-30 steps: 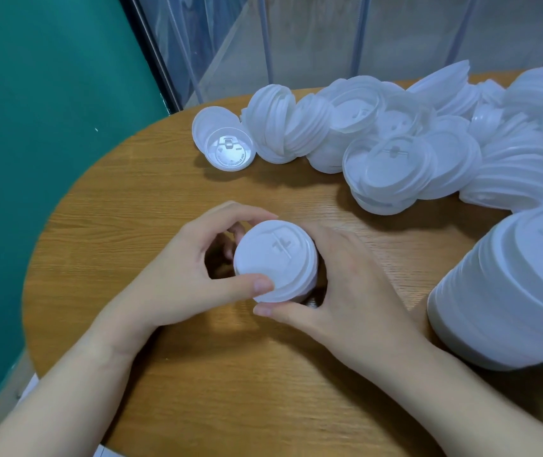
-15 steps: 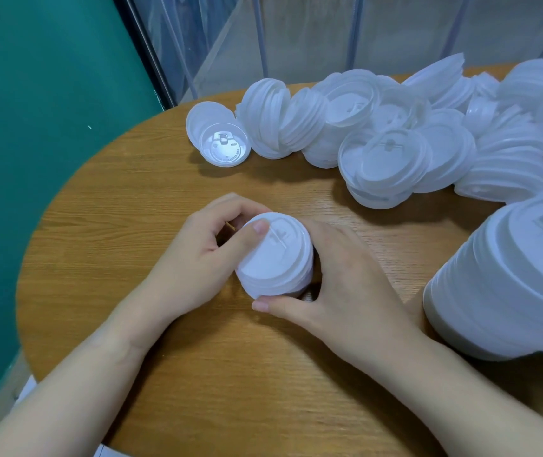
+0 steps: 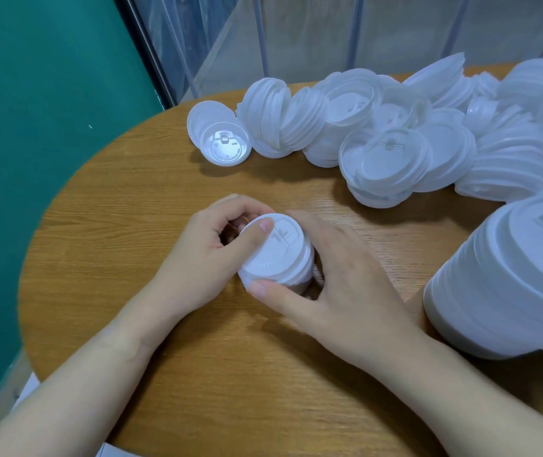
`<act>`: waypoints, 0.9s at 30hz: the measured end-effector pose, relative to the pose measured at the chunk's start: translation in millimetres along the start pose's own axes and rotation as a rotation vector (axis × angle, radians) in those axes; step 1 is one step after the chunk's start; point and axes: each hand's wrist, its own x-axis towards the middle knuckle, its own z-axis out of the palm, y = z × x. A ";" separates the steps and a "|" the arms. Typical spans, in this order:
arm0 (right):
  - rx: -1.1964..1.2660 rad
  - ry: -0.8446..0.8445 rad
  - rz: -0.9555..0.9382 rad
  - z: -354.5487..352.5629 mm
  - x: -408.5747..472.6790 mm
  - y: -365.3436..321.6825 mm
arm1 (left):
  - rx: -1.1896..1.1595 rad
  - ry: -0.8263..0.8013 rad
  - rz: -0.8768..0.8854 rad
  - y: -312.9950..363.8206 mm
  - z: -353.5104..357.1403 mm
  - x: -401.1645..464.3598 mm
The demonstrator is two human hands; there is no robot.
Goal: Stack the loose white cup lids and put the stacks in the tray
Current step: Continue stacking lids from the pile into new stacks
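A short stack of white cup lids (image 3: 280, 255) stands on the wooden table (image 3: 131, 225) between both hands. My left hand (image 3: 211, 255) grips its left side, thumb lying across the top lid and fingers curled behind. My right hand (image 3: 339, 285) wraps the right side, thumb at the stack's near edge, fingers around the back. A heap of loose white lids (image 3: 395, 133) lies along the far edge. One lid (image 3: 225, 146) at its left end lies tipped with its inside showing. A tall lid stack (image 3: 510, 282) rises close at the right. No tray is in view.
A teal wall (image 3: 39, 127) runs along the left, past the table's rounded edge. Clear plastic sheeting (image 3: 296, 37) hangs behind the table. Bare wood lies in front of my hands and to their left.
My left thumb has moved from the stack's near rim up onto the top lid, and the fingers have closed in behind. The stack has tipped slightly. My right hand has stayed around it.
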 end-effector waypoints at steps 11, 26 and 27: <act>0.017 0.005 0.041 -1.8 -0.9 -2.0 | -0.009 -0.006 -0.012 0.0 -0.7 -2.0; 0.040 0.014 0.038 -3.9 -0.1 -1.3 | 0.816 0.358 -0.119 -46.7 -36.7 106.8; 0.038 0.020 0.029 -3.3 0.0 -1.2 | 0.865 0.382 -0.124 -46.9 -33.6 112.0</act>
